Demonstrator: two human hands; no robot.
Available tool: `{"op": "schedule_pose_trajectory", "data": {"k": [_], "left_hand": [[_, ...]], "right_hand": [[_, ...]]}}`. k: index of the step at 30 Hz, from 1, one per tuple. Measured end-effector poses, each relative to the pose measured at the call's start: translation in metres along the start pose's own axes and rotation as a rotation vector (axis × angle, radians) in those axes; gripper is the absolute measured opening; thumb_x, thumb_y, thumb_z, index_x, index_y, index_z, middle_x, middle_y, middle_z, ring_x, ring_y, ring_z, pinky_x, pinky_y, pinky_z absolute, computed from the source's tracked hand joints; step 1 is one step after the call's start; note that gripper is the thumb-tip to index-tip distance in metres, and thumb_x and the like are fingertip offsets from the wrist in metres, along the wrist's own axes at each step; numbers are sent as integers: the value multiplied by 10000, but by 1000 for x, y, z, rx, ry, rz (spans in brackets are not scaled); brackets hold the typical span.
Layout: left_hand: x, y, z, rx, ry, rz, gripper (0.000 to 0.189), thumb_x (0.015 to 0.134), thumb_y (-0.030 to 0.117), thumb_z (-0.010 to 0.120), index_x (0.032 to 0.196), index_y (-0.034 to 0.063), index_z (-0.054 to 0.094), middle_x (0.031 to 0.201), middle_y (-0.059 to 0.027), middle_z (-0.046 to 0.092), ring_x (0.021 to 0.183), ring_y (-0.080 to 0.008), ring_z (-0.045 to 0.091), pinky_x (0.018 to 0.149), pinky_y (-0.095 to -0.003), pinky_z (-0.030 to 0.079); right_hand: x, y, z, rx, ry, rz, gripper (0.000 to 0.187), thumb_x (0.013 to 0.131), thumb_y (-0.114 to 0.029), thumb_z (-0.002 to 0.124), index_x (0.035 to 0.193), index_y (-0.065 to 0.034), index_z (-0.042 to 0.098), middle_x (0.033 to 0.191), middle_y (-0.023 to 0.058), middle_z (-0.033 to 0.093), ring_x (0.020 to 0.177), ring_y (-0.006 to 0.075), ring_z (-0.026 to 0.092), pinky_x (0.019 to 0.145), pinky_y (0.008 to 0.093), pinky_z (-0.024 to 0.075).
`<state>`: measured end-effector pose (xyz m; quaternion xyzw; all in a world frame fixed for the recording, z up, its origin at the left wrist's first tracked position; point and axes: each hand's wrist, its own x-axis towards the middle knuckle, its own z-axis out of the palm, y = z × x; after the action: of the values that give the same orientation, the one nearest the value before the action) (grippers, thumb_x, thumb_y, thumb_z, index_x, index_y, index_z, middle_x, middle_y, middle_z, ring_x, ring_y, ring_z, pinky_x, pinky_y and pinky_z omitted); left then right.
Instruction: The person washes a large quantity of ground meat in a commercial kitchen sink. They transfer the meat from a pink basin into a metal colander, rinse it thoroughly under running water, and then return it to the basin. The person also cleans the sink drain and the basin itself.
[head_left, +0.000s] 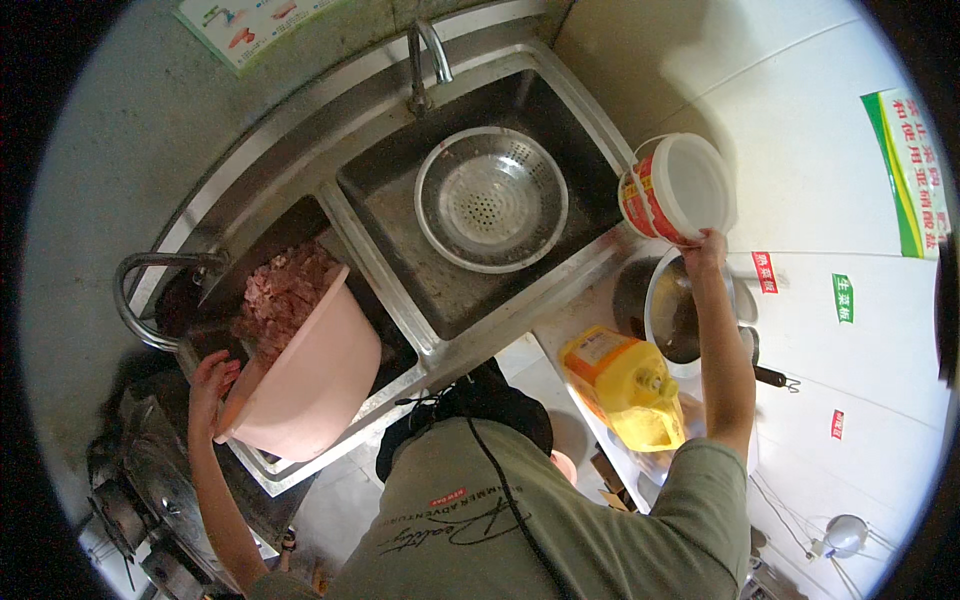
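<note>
My left hand (214, 382) is at the left rim of a pink plastic basin (322, 382), its fingers curled by the edge. The basin tips over to the left in the left sink bowl, and a heap of raw pinkish meat pieces (285, 296) shows at its mouth. Off to the right, my right hand (705, 247) grips the rim of a white plastic bucket (694, 180) with a red and yellow label and a wire-like handle. The bucket is held tilted near the wall, above the counter's corner. I cannot make out anything inside it.
A perforated steel colander (491, 199) sits in the right sink bowl (390, 262). Curved faucets (431, 52) stand behind the bowls. On the right counter are a yellow oil jug (626, 390) and a metal pot (667, 322). Dark cookware (165, 487) lies at lower left.
</note>
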<state>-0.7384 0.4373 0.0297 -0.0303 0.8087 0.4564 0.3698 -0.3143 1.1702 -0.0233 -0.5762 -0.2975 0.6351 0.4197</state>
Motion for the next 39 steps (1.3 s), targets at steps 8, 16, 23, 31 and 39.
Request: {"op": "schedule_pose_trajectory", "data": {"k": [8, 16, 23, 31, 39], "left_hand": [[-6, 4, 13, -78, 11, -34, 326, 910, 213, 539, 1178, 32, 506, 1024, -101, 608, 940, -163, 581, 851, -302, 469], [-24, 26, 33, 9, 18, 79, 308, 908, 180, 535, 1171, 21, 511, 1057, -89, 592, 984, -180, 576, 879, -294, 461], [10, 2, 1, 74, 53, -32, 292, 930, 238, 504, 1186, 99, 530, 1024, -60, 634, 968, -131, 590, 840, -276, 447], [3, -48, -45, -9, 97, 18, 339, 887, 255, 575, 1166, 64, 546, 1107, -95, 595, 1044, -180, 561, 919, -316, 444], [24, -222, -135, 735, 225, -1, 350, 850, 243, 585, 1093, -8, 567, 1015, -153, 611, 956, -229, 606, 808, -326, 517]], "right_hand": [[18, -21, -23, -42, -124, 201, 417, 751, -63, 400, 1133, 74, 307, 1126, 273, 407, 975, 454, 517, 780, 590, 511], [-4, -33, -18, -364, -225, 217, 483, 868, -302, 446, 1204, 37, 377, 1070, 251, 536, 980, 376, 554, 832, 502, 504], [-8, -55, -33, -401, -407, 375, 478, 844, -374, 534, 1193, -61, 442, 1117, 183, 553, 994, 323, 566, 821, 462, 498], [-42, -75, 0, -920, -69, 156, 688, 757, -539, 589, 1176, -16, 428, 905, 204, 484, 797, 354, 554, 727, 481, 526], [-203, -49, 123, -1353, -619, -267, 562, 863, -343, 575, 1268, 14, 420, 1207, 187, 503, 983, 286, 574, 571, 313, 568]]}}
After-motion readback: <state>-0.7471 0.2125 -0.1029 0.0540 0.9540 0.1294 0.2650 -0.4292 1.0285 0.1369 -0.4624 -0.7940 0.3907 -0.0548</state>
